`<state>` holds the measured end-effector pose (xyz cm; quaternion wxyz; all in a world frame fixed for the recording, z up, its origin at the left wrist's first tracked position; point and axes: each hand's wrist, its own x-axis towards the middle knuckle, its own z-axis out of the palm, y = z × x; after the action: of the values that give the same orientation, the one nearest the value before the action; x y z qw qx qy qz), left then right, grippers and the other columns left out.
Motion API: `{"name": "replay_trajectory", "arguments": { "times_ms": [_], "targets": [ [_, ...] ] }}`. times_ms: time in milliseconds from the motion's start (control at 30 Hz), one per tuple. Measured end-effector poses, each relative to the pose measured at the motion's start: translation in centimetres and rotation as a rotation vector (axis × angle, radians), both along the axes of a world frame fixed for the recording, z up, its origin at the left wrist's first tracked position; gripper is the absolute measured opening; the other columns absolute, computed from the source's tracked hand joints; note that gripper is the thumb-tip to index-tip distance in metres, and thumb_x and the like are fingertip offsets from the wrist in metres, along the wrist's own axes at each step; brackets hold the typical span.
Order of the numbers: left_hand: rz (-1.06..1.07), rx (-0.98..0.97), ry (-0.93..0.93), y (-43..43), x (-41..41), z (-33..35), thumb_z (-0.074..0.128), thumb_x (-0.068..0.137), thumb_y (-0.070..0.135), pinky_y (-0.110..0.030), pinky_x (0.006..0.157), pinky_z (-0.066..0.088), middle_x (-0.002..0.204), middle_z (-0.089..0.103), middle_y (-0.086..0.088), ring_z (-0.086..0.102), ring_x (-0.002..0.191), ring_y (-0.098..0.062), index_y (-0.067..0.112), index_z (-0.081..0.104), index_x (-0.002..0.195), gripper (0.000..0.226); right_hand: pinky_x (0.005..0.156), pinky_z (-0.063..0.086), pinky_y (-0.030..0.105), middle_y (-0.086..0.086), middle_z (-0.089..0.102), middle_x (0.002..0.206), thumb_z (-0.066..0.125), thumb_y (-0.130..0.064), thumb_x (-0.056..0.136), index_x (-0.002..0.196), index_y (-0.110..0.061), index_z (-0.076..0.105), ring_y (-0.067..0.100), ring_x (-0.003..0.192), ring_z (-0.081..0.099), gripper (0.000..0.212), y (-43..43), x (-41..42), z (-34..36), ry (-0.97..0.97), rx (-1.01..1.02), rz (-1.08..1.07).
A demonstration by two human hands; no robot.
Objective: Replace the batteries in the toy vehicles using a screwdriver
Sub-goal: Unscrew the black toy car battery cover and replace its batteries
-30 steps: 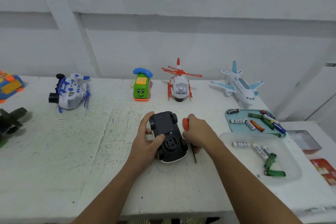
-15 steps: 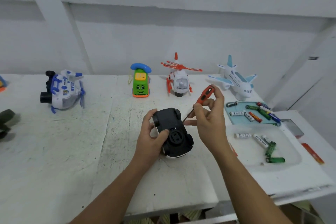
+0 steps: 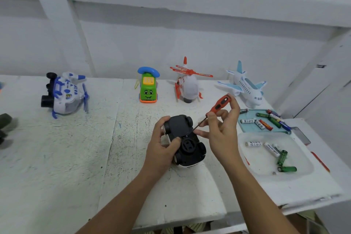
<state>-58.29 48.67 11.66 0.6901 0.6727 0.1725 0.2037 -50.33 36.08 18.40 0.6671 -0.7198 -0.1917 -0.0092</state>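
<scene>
A toy car (image 3: 183,139) lies upside down on the white table, its black underside and wheels up. My left hand (image 3: 163,146) grips its left side, thumb across the underside. My right hand (image 3: 221,127) holds a red-handled screwdriver (image 3: 219,103) tilted, its thin shaft slanting down-left with the tip at the car's underside. Loose batteries (image 3: 263,122) lie in a teal tray (image 3: 247,126) to the right. Several more batteries (image 3: 271,149) rest in a clear tray (image 3: 302,167) in front of it.
Along the back stand a white and blue toy helicopter (image 3: 65,94), a green toy phone car (image 3: 148,86), a white and orange helicopter (image 3: 189,86) and a white airplane (image 3: 246,86). A dark toy (image 3: 4,125) sits at the left edge. The table's front edge runs just below my forearms.
My right hand lifted the screwdriver from lying low beside the car and brought it tilted with its tip onto the car's underside. The left hand kept hold of the car.
</scene>
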Motion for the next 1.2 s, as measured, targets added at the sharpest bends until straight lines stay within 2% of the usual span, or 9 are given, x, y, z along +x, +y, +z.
{"name": "replay_trajectory", "arguments": {
  "times_ms": [133,267,367,500,667,867,1033,1100,1200],
  "targets": [
    [-0.003,-0.016,0.011,0.1,0.1,-0.2,0.061,0.076,0.021,-0.046,0.083,0.059,0.106,0.062,0.021,0.066,0.098,-0.007,0.047,0.049,0.122,0.055,0.068,0.062,0.039,0.001,0.048,0.099,0.045,-0.008,0.100,0.134,-0.053,0.022,0.032,0.085,0.063,0.061,0.1,-0.4,0.1,-0.070,-0.023,0.027],
    [-0.006,-0.011,0.008,0.2,0.0,-0.2,0.061,0.076,0.020,-0.047,0.081,0.059,0.104,0.063,0.023,0.068,0.094,-0.013,0.051,0.049,0.120,0.054,0.069,0.061,0.045,-0.014,0.052,0.094,0.050,-0.006,0.097,0.132,-0.063,0.020,0.020,0.083,0.062,0.073,-0.2,-0.9,0.7,-0.246,-0.129,0.104],
    [-0.002,0.005,0.010,0.1,0.0,-0.1,0.061,0.077,0.020,-0.050,0.081,0.059,0.106,0.064,0.022,0.069,0.093,-0.020,0.052,0.049,0.120,0.055,0.068,0.060,0.036,-0.024,0.049,0.102,0.052,-0.005,0.096,0.128,-0.067,0.026,0.017,0.088,0.060,0.074,-0.4,-1.1,1.3,-0.391,-0.244,0.174],
    [0.011,0.039,0.004,0.0,0.0,0.0,0.061,0.076,0.021,-0.050,0.081,0.059,0.106,0.062,0.027,0.068,0.090,-0.015,0.049,0.047,0.121,0.055,0.071,0.054,0.023,-0.020,0.053,0.101,0.059,-0.017,0.095,0.115,-0.064,0.041,0.012,0.091,0.061,0.054,-0.3,-0.9,2.1,-0.388,-0.184,0.176],
    [0.022,0.025,0.005,-0.1,0.1,0.1,0.061,0.076,0.021,-0.049,0.079,0.059,0.101,0.062,0.031,0.069,0.087,-0.011,0.047,0.048,0.121,0.053,0.074,0.057,0.041,-0.011,0.054,0.095,0.066,-0.009,0.087,0.101,-0.044,0.059,0.018,0.088,0.059,0.038,-0.6,-0.3,2.3,-0.372,-0.074,0.122],
    [0.020,0.031,0.010,-0.2,0.2,0.0,0.062,0.081,0.011,-0.049,0.076,0.060,0.098,0.063,0.030,0.068,0.085,-0.011,0.047,0.048,0.121,0.056,0.092,0.054,0.033,-0.007,0.067,0.108,0.056,-0.004,0.090,0.125,-0.033,0.061,0.021,0.102,0.068,0.046,-1.5,-0.3,3.3,-0.264,-0.108,0.293],
    [0.033,0.026,0.014,-0.2,0.2,0.0,0.061,0.076,0.019,-0.051,0.084,0.057,0.101,0.062,0.031,0.062,0.092,0.005,0.044,0.048,0.124,0.055,0.086,0.055,0.031,-0.006,0.060,0.111,0.069,-0.013,0.085,0.111,-0.027,0.072,0.021,0.102,0.064,0.030,-1.5,-0.5,4.3,-0.273,-0.071,0.297],
    [0.038,0.019,0.015,-0.2,0.1,0.1,0.060,0.076,0.020,-0.051,0.086,0.057,0.102,0.062,0.030,0.062,0.092,0.007,0.042,0.048,0.125,0.055,0.081,0.055,0.036,-0.006,0.056,0.098,0.069,-0.013,0.086,0.107,-0.026,0.074,0.025,0.087,0.067,0.026,-1.4,-0.4,4.4,-0.296,-0.061,0.255],
    [0.038,0.012,0.023,-0.1,0.1,0.0,0.062,0.075,0.020,-0.052,0.086,0.056,0.102,0.064,0.026,0.064,0.096,-0.002,0.046,0.048,0.123,0.056,0.089,0.052,0.047,-0.012,0.062,0.093,0.059,-0.010,0.092,0.120,-0.029,0.067,0.026,0.091,0.068,0.034,-1.4,-0.2,4.1,-0.348,-0.102,0.233]
  ]
}}
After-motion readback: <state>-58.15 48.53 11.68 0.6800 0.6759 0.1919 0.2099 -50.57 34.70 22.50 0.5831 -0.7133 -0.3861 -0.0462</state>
